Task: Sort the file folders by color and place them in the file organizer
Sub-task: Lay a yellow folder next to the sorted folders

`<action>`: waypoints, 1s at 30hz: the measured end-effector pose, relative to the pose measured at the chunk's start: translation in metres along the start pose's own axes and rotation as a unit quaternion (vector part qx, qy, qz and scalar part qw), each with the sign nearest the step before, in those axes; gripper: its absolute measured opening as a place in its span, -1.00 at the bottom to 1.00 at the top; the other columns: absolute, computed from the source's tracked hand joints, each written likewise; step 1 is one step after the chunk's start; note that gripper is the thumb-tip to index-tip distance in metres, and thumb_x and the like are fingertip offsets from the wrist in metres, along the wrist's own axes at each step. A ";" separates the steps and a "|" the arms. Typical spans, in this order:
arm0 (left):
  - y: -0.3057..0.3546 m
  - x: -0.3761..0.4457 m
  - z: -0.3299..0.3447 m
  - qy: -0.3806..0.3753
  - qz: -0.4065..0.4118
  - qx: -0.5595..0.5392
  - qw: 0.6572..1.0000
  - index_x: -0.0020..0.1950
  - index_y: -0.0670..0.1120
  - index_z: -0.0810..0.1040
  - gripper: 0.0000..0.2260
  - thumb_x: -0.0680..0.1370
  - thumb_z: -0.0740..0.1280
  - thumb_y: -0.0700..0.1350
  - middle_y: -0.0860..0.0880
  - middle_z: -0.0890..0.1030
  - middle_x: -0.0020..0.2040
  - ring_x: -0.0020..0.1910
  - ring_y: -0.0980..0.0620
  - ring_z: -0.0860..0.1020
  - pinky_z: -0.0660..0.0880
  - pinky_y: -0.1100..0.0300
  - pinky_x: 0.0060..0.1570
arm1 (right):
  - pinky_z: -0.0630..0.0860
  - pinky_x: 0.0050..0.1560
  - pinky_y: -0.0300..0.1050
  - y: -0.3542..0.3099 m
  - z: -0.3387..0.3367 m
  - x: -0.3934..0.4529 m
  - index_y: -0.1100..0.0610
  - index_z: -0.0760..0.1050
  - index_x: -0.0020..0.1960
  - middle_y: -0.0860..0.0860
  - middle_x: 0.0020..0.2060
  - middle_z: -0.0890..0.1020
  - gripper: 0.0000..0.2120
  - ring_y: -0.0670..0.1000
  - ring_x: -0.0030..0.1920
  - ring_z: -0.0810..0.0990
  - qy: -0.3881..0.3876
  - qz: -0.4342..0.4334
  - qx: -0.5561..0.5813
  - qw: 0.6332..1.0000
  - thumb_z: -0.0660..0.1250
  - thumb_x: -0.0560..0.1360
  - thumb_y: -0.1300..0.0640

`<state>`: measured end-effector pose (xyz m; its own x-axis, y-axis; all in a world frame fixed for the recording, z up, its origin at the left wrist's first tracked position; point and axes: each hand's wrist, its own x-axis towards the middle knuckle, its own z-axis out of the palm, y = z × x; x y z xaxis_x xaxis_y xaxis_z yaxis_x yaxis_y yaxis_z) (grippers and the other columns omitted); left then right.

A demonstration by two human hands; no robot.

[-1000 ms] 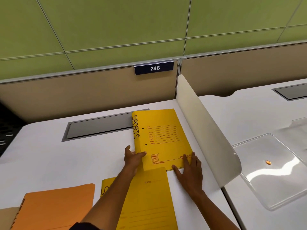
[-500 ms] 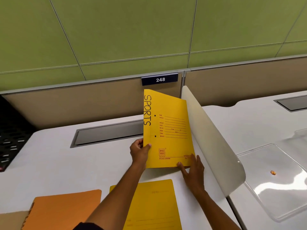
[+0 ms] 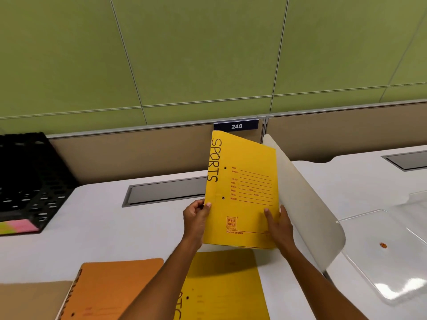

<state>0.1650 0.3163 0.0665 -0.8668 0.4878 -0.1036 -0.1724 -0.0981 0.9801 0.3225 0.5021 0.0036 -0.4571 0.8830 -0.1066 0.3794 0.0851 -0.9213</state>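
Both arms extended, left hand point(image 3: 196, 221) and right hand point(image 3: 279, 226) gripping upright yellow folder point(image 3: 240, 192) edges

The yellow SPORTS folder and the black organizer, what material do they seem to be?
Yellow SPORTS folder: probably thin matte card; it has printed form lines, punched holes and a marker title. Black organizer: looks like rigid perforated plastic or metal mesh; which, I cannot tell.

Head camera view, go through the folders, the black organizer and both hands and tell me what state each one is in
Yellow SPORTS paper folder: closed, held upright above the desk.
Left hand: grips the folder's spine edge.
Right hand: grips its lower right edge.
Second yellow paper folder: closed, flat on the desk.
Orange paper folder: closed, flat on the desk.
Black perforated file organizer: upright at far left, contents unclear.
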 end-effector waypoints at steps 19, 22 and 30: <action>-0.034 -0.157 -0.105 0.004 0.135 0.188 0.973 -0.11 0.11 0.61 -0.82 0.62 0.25 0.06 0.06 0.63 -0.29 -0.32 0.12 0.59 0.49 0.10 -0.34 | 0.57 -0.18 -0.03 0.030 0.013 -0.206 0.12 0.29 0.47 0.15 0.38 0.41 -0.45 0.23 0.29 0.44 0.087 0.093 0.050 0.991 0.27 0.56 -0.09; -0.048 -0.176 -0.122 -0.032 0.116 0.205 0.971 -0.15 0.01 0.60 -0.72 0.54 0.30 0.20 -0.01 0.63 -0.29 -0.32 0.03 0.59 0.49 0.07 -0.35 | 0.54 0.13 0.22 0.044 0.013 -0.234 0.10 0.29 0.46 0.15 0.38 0.42 -0.43 0.23 0.30 0.44 0.090 0.105 0.030 0.990 0.28 0.54 -0.12; -0.102 -0.218 -0.143 -0.019 0.068 0.300 0.951 -0.15 -0.06 0.59 -0.75 0.54 0.34 0.12 0.02 0.59 -0.24 -0.25 0.05 0.55 0.54 -0.05 -0.24 | 0.45 0.25 0.16 0.069 0.000 -0.279 0.14 0.33 0.42 0.16 0.34 0.46 -0.49 0.21 0.27 0.47 0.077 0.120 -0.009 0.990 0.29 0.56 -0.08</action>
<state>0.3047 0.0964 -0.0350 -0.8422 0.5385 0.0270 0.2487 0.3436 0.9056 0.4766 0.2614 -0.0297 -0.2236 0.9388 -0.2620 0.4773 -0.1289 -0.8692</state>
